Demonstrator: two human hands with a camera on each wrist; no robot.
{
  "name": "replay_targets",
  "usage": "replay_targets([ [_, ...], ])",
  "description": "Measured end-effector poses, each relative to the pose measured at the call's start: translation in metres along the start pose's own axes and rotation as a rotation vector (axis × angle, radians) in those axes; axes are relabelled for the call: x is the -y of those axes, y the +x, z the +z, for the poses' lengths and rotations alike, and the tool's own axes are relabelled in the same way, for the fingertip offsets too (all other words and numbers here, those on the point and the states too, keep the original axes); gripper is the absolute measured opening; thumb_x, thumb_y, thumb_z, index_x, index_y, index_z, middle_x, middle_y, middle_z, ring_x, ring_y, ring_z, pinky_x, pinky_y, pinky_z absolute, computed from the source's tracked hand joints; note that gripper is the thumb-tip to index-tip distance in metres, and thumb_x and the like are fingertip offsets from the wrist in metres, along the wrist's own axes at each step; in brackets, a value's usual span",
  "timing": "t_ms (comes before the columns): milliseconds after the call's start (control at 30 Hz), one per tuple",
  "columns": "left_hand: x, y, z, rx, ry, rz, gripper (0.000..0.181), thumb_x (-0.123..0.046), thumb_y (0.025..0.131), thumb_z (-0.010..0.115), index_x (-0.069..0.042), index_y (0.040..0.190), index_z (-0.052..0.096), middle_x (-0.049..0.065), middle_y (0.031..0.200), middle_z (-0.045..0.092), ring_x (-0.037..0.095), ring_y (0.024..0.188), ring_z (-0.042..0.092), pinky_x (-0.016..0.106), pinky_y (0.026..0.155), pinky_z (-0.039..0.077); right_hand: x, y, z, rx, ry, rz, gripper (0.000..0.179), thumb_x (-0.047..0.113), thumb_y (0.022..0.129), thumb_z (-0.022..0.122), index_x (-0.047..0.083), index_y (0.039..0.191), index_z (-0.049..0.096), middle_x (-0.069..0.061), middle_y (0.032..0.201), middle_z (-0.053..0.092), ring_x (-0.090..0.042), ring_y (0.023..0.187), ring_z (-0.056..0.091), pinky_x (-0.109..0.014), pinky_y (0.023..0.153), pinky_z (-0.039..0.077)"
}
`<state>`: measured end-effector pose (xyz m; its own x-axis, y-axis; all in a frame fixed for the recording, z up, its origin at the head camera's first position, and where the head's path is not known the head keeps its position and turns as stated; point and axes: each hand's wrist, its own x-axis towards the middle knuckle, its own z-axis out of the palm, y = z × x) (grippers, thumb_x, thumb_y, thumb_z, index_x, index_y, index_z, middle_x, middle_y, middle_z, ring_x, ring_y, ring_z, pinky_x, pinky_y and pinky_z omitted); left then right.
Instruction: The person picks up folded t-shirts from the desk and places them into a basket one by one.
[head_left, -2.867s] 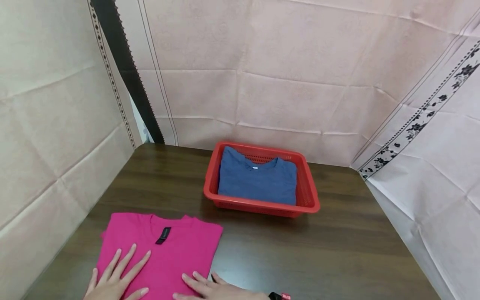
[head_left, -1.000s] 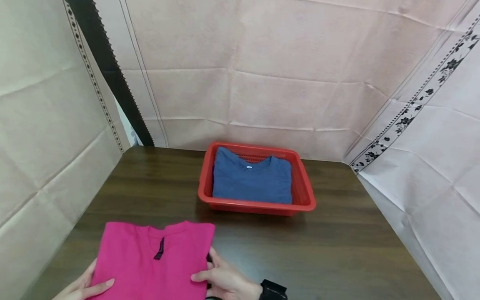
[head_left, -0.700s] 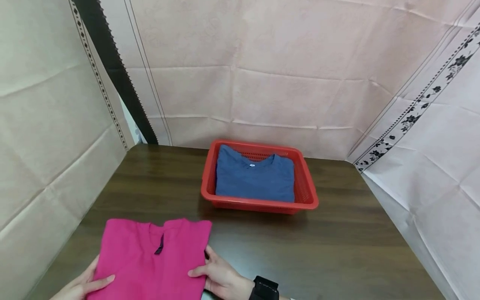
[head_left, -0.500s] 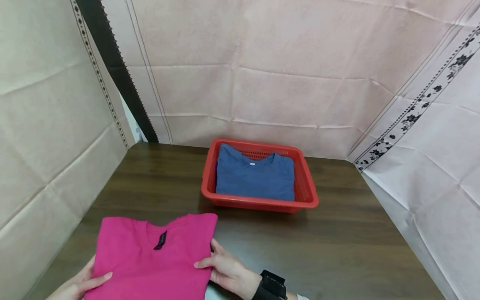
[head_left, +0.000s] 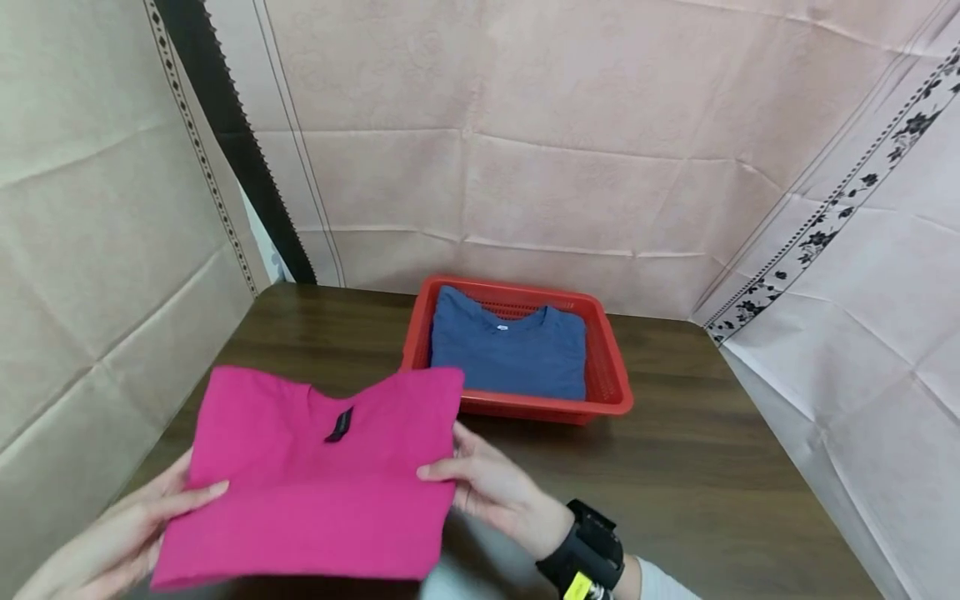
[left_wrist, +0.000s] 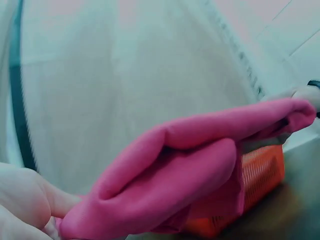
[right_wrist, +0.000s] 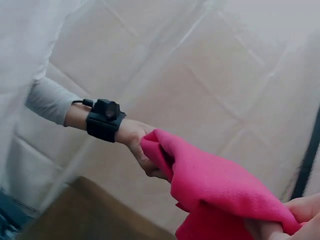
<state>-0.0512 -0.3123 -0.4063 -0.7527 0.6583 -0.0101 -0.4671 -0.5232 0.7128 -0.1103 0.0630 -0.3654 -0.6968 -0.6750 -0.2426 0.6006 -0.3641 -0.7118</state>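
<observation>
A folded pink T-shirt [head_left: 322, 483] with a black neck tag hangs above the table, held between both hands. My left hand [head_left: 123, 533] grips its left side, thumb on top and the other fingers mostly hidden underneath. At the opposite side my right hand [head_left: 498, 487] pinches the edge, thumb above and fingers below. In the left wrist view the shirt [left_wrist: 150, 175] shows its layered folds from the side; the right wrist view has the shirt [right_wrist: 215, 185] stretched between the hands. Behind it stands a red plastic basket [head_left: 618, 392] with a folded blue T-shirt [head_left: 510, 354] inside.
The brown wooden table [head_left: 697, 467] extends to the right of the basket. Pale patterned cloth sheets [head_left: 570, 150] hang behind and on both sides. Each wrist wears a black strap; the right strap [head_left: 585, 546] carries a yellow piece.
Earlier the pink shirt lay on the table under both flat hands. Both hands then took its sides, raised it and carried it forward; its top right corner now overlaps the basket's front left in view.
</observation>
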Motion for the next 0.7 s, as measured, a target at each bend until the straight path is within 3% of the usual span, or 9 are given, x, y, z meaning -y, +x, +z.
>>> replay_targets([
  [133, -0.039, 0.038, 0.033, -0.092, 0.077, -0.005, 0.071, -0.001, 0.100, 0.021, -0.045, 0.143, -0.015, 0.003, 0.129, 0.055, 0.028, 0.110, 0.053, 0.040, 0.089, 0.050, 0.042, -0.009, -0.001, -0.008, -0.066, -0.073, 0.069, -0.007, 0.086, 0.052, 0.021, 0.145, 0.028, -0.016, 0.139, 0.042, -0.029, 0.123, 0.043, -0.035, 0.093, 0.048],
  [300, -0.070, 0.097, 0.062, -0.107, 0.097, -0.028, 0.070, -0.001, 0.099, 0.026, -0.034, 0.147, -0.013, 0.007, 0.126, 0.053, 0.028, 0.110, 0.054, 0.041, 0.090, 0.049, 0.090, -0.018, -0.017, -0.057, -0.073, -0.127, 0.070, -0.007, 0.088, 0.048, 0.023, 0.146, 0.023, -0.014, 0.139, 0.040, -0.026, 0.122, 0.044, -0.034, 0.091, 0.050],
  [400, -0.076, 0.135, 0.070, -0.117, 0.149, -0.019, 0.070, 0.000, 0.098, 0.030, -0.028, 0.149, -0.008, 0.010, 0.125, 0.051, 0.027, 0.108, 0.056, 0.039, 0.087, 0.051, 0.116, -0.025, -0.036, -0.103, -0.063, -0.125, 0.072, -0.006, 0.089, 0.048, 0.025, 0.147, 0.019, -0.012, 0.128, 0.048, -0.022, 0.109, 0.053, -0.033, 0.086, 0.053],
  [533, -0.078, 0.186, 0.075, -0.182, 0.209, 0.000, 0.072, 0.001, 0.096, 0.037, -0.026, 0.150, -0.003, 0.012, 0.131, 0.039, 0.024, 0.103, 0.058, 0.037, 0.081, 0.054, 0.146, -0.026, -0.065, -0.148, -0.098, -0.132, 0.071, -0.006, 0.091, 0.046, 0.025, 0.148, 0.017, -0.010, 0.122, 0.050, -0.021, 0.103, 0.057, -0.033, 0.083, 0.054],
  [700, -0.071, 0.248, 0.070, -0.235, 0.238, 0.001, 0.075, 0.000, 0.095, 0.041, -0.031, 0.150, 0.000, 0.016, 0.148, 0.019, 0.023, 0.107, 0.055, 0.032, 0.078, 0.056, 0.174, -0.016, -0.104, -0.227, -0.234, -0.169, 0.077, -0.010, 0.089, 0.045, 0.025, 0.149, 0.013, -0.009, 0.126, 0.045, -0.020, 0.107, 0.055, -0.032, 0.079, 0.055],
])
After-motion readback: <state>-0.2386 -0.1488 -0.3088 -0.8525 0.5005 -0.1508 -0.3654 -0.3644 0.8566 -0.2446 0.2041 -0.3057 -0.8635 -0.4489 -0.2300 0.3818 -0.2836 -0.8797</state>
